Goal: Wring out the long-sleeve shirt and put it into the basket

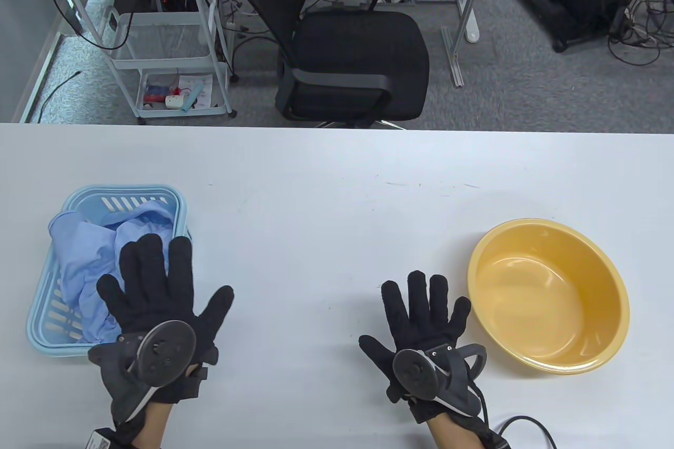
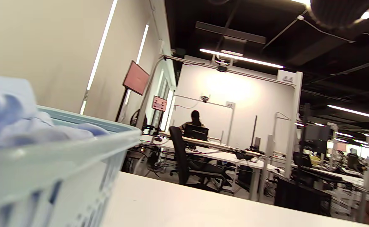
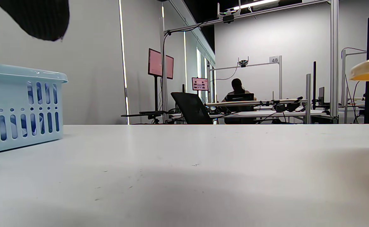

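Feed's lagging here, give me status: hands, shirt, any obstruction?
Left hand open, fingers over basket edge. Right hand open, holding nothing. Shirt bunched in basket. Yellow basin empty, nothing in the way.

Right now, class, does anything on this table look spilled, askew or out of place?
Only mildly: the blue shirt is bunched in the basket, spilling over its far-left rim. The yellow basin sits upright, apparently empty.

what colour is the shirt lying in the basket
Light blue: the crumpled long-sleeve shirt shows best in the table view.
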`<state>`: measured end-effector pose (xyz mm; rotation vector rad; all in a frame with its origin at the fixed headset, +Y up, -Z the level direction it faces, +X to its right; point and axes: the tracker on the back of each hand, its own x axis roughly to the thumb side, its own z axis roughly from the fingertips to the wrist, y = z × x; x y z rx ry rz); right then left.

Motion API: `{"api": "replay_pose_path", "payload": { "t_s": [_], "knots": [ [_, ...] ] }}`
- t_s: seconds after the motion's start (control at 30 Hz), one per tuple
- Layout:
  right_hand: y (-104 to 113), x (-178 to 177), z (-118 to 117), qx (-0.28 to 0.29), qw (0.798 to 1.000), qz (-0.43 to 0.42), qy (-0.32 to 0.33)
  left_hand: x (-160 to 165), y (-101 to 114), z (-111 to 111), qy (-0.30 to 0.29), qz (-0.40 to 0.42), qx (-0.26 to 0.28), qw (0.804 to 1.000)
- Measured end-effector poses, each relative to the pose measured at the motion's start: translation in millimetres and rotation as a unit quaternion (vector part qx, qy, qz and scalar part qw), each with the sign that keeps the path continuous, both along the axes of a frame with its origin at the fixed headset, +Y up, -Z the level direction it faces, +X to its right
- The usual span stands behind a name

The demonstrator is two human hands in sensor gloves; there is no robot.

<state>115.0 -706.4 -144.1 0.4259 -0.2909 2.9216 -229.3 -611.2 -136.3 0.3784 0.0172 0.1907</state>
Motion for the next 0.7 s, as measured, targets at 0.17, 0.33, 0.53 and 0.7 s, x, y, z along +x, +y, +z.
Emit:
{"api": "replay_pose_path", "payload": {
  "t_s": [0.17, 0.33, 0.53, 0.7],
  "knots": [
    [-1, -1, 0, -0.007, 1.000, 0.002, 0.003, 31, -28, 4, -0.043, -0.015, -0.015, 0.999],
    [-2, -3, 0, -0.014, 1.000, 0.008, 0.008, 45, -65, -1, -0.075, -0.001, -0.061, 0.995],
    [-4, -4, -2, -0.023, 1.000, 0.016, 0.010, 49, -95, -7, -0.092, -0.018, -0.105, 0.990],
    [-10, -8, -3, -0.036, 0.999, 0.032, 0.014, 51, -111, -9, -0.109, -0.019, -0.140, 0.984]
  ]
}}
